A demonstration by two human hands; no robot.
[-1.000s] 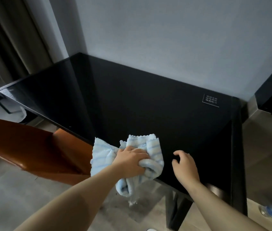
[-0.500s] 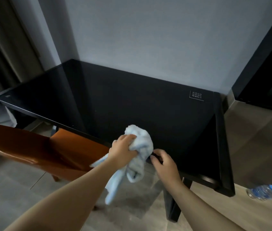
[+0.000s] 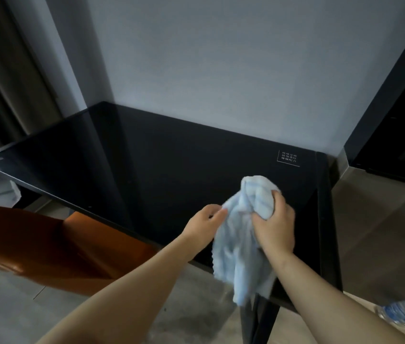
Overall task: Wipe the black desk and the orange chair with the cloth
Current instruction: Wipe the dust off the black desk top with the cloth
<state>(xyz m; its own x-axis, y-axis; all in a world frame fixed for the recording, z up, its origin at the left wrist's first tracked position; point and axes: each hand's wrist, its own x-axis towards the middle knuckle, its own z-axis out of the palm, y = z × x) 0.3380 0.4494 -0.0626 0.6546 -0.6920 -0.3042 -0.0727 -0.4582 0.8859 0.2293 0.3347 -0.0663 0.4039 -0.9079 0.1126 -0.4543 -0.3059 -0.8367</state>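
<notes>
Cloth (image 3: 243, 234) hangs bunched in the right hand (image 3: 274, 227), gripped tight; whether the left hand (image 3: 204, 220) pinches its edge I cannot tell. Flattened on the black desk (image 3: 146, 170), it should wipe better.

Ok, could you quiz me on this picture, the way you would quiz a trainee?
1. True or false: the cloth lies spread flat on the black desk.
2. Which hand grips the bunched cloth in its fist? A) left B) right
3. Fill in: seen from the person, the orange chair stands at the desk's ___ end.
Key: 1 false; 2 B, the right hand; 3 left.
</notes>
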